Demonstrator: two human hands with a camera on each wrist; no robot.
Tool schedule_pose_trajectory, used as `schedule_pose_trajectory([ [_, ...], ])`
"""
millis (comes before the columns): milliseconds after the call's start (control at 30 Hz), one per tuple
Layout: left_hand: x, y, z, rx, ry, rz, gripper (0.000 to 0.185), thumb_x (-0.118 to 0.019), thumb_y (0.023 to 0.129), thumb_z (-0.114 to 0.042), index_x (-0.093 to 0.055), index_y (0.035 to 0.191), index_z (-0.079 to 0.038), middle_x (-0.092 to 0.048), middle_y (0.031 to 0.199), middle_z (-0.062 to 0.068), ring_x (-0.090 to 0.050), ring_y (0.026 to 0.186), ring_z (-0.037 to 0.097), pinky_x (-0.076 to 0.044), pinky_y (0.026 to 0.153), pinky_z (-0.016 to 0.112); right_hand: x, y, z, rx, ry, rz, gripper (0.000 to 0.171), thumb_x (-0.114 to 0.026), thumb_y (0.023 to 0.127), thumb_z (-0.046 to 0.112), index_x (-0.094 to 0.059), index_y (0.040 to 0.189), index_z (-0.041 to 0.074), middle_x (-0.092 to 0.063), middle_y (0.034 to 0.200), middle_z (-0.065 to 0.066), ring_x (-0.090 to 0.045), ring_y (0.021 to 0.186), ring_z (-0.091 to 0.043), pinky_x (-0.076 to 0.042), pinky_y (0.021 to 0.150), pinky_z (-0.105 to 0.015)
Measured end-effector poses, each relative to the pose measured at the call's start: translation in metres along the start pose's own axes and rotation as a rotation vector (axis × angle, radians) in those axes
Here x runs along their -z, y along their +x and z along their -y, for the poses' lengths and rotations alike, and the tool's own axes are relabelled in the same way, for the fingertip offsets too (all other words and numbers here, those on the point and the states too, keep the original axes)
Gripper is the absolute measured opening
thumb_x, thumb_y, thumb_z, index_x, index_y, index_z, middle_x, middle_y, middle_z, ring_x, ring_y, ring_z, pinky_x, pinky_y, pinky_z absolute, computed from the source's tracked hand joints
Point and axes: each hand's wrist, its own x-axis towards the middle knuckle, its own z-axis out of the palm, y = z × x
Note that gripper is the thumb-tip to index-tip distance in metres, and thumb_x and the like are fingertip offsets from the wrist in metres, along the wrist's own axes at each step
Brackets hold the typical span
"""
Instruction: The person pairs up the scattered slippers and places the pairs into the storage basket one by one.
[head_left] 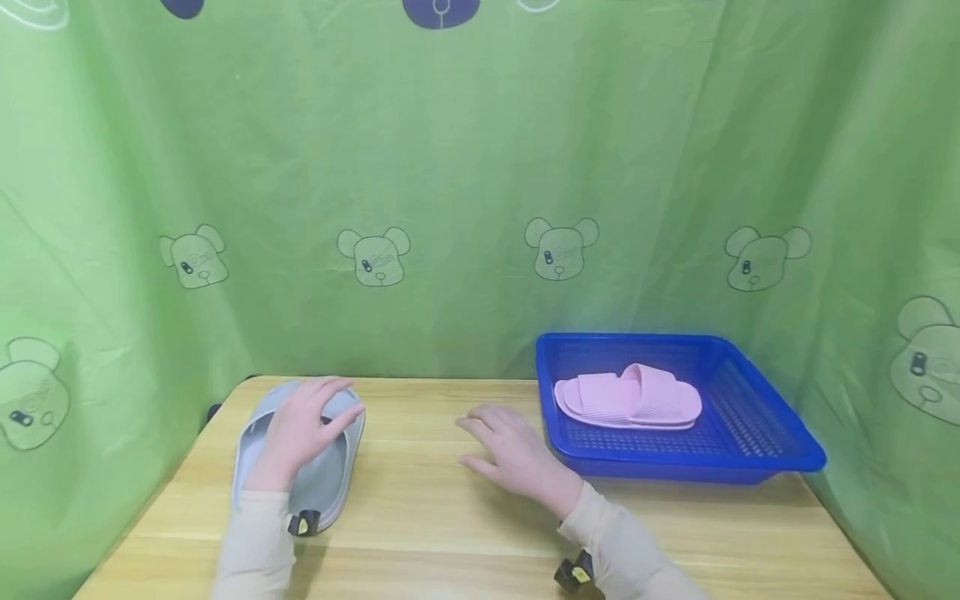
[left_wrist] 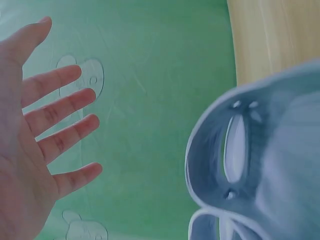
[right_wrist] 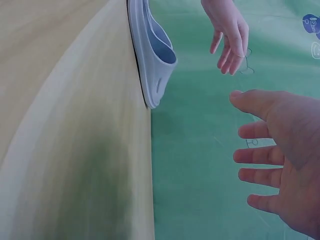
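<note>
No readable words or numbers anywhere; only bear-head cartoon prints [head_left: 373,257] on the green curtain [head_left: 465,167], lettering too small to read.

Pale grey-blue slipper [head_left: 330,467], sole down, at the wooden table's [head_left: 465,533] far left corner

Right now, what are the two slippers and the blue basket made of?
The pale grey-blue slide slipper under the left hand looks like soft moulded foam or rubber: matte, smooth, one piece. The pink ribbed slide slipper seems the same, with grooved strap. The blue mesh tray basket looks like hard, slightly glossy plastic, with moulded holes.
</note>
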Motion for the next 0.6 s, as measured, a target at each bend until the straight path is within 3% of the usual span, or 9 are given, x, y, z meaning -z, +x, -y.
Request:
schedule_pose_trajectory([
  [333,0.015,-0.008,0.025,0.137,-0.011,0.032,0.046,-0.068,0.09,-0.039,-0.063,0.124,-0.009,-0.065,0.126,0.014,-0.057,0.119,0.037,-0.042,0.104,0.055,-0.012,0.013,0.013,-0.038,0.055,0.104,0.056,-0.062,0.092,0.044,-0.054,0.137,0.012,-0.06,0.132,-0.009,-0.054,0.126,-0.027,-0.041,0.112,-0.046],
  [600,0.024,-0.011,0.043,0.207,-0.015,0.067,0.051,-0.064,0.092,-0.042,-0.06,0.128,-0.006,-0.061,0.13,0.019,-0.053,0.123,0.041,-0.038,0.106,0.058,-0.023,0.027,0.024,-0.058,0.098,0.16,0.061,-0.059,0.094,0.047,-0.047,0.143,0.013,-0.056,0.137,-0.009,-0.052,0.129,-0.027,-0.039,0.114,-0.045],
])
